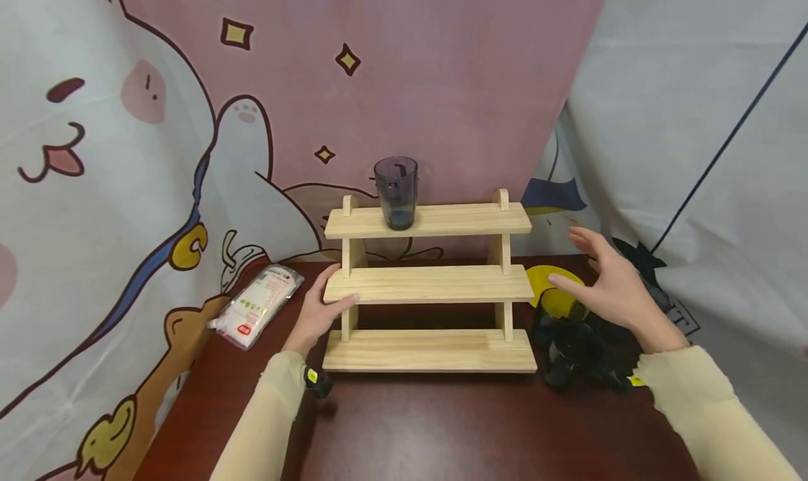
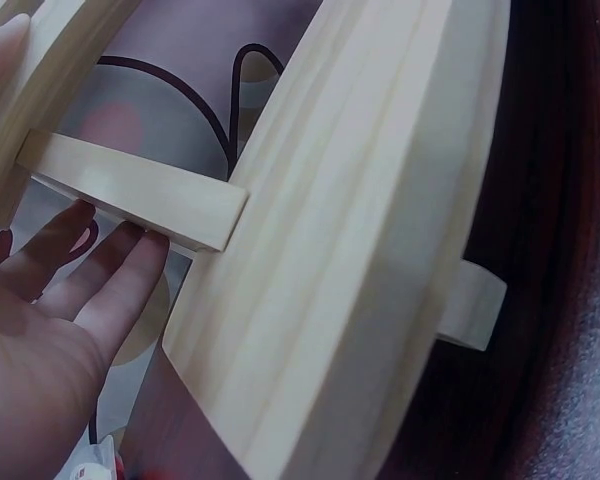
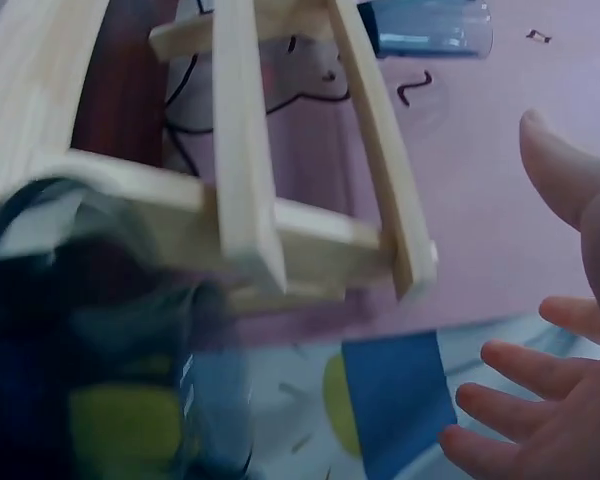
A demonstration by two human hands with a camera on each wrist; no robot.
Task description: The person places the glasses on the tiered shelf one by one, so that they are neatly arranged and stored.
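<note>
A three-tier pale wooden display shelf (image 1: 429, 285) stands on the table. My left hand (image 1: 318, 309) grips the left end of its middle tier, thumb at the front edge. In the left wrist view, the fingers (image 2: 120, 285) of that hand reach behind the upright. One dark tinted glass (image 1: 398, 193) is upright on the top tier, left of centre. My right hand (image 1: 609, 285) is held in the air right of the shelf, fingers spread and holding nothing. Below it is a cluster of dark glasses (image 1: 562, 355), blurred in the right wrist view; how many cannot be told.
A yellow rounded item (image 1: 541, 278) shows behind the dark glasses. Left of the shelf lies a white plastic-wrapped packet (image 1: 261, 306). The dark red-brown table (image 1: 442, 425) stretches in front of the shelf. A pink printed cloth (image 1: 454, 81) hangs close behind.
</note>
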